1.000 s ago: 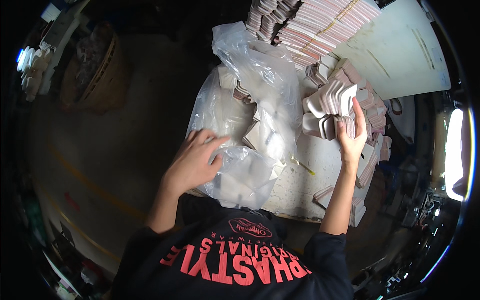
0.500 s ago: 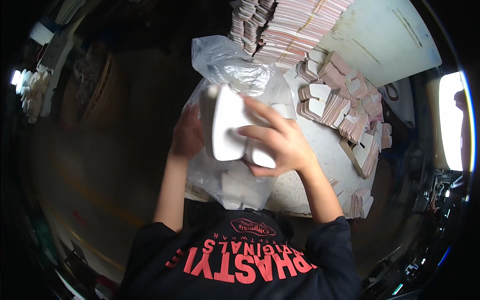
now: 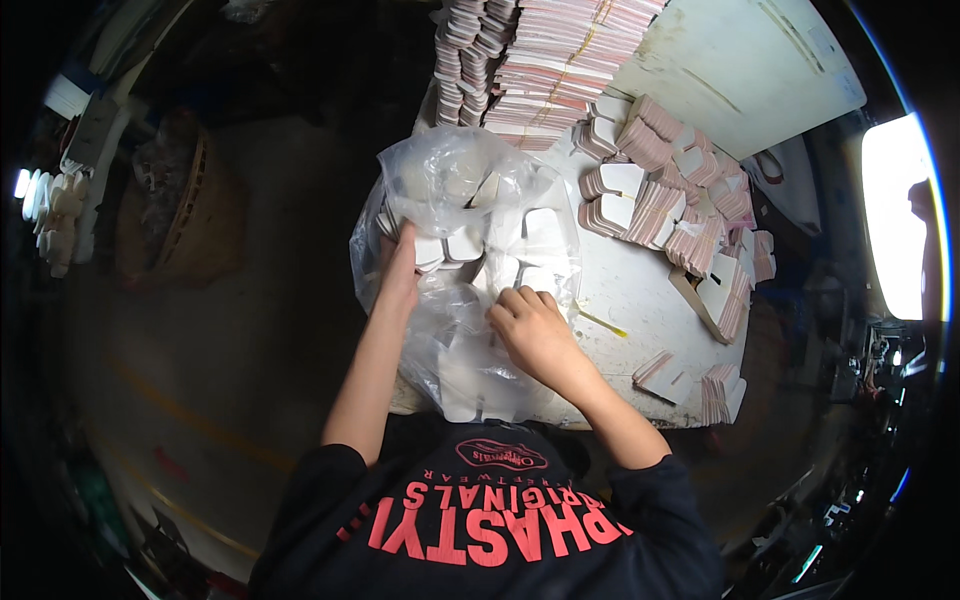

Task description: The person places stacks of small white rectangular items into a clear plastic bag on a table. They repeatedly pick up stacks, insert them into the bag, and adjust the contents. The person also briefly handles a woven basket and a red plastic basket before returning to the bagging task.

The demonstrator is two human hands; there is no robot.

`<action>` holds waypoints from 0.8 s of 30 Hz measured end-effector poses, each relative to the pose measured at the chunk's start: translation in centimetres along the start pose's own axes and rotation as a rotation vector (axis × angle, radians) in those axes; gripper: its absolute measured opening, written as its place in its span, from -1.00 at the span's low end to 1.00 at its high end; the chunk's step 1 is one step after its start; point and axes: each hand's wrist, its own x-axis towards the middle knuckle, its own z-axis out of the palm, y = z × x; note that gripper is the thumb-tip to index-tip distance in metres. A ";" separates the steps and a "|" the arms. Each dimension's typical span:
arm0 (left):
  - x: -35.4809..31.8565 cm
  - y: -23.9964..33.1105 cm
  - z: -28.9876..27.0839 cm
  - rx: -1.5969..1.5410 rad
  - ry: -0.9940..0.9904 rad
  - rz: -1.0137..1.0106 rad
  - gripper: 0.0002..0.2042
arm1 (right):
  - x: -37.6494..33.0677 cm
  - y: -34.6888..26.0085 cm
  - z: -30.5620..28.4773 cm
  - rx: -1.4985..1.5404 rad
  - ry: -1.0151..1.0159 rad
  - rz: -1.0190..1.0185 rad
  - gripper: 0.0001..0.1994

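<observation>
A clear plastic bag point(image 3: 420, 165) stands with its mouth spread at the table's near left side. Inside it lie several bundles of thin white insole-shaped boards point(image 3: 463, 244) with rounded ends. My left hand point(image 3: 400, 268) reaches into the bag's left side, its fingers closed round the edge of a stack there; part of the hand is hidden behind that stack. At the bag's near right rim, my right hand point(image 3: 532, 325) has its fingers bent together on the plastic film, just in front of more white boards point(image 3: 543, 230). Its fingertips are partly hidden.
Tall strapped stacks of pink-edged boards point(image 3: 560, 65) rise at the back. Loose bundles point(image 3: 655, 215) lie across the table's right side, and smaller ones point(image 3: 720, 393) sit at its near right corner. A yellow strip point(image 3: 603, 320) rests on the tabletop point(image 3: 610, 275).
The white boards held up between my hands are now down in the bag. My right hand has moved down and left to the bag's rim, and the film has spread wider.
</observation>
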 end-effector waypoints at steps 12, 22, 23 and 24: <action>0.4 1.2 1.1 1.107 0.048 0.083 -0.12 | -2.4 1.3 -6.0 0.507 0.371 -0.251 -0.68; -4.1 8.8 -0.5 0.598 -0.102 0.213 -0.25 | 5.0 23.7 1.3 0.204 0.609 0.878 -0.23; -4.7 9.4 0.1 0.618 -0.150 0.311 -0.24 | 5.7 24.2 1.3 0.187 0.539 0.942 -0.18; -5.4 9.9 0.7 0.562 -0.128 0.274 -0.23 | 6.4 24.6 1.1 0.224 0.495 1.031 -0.14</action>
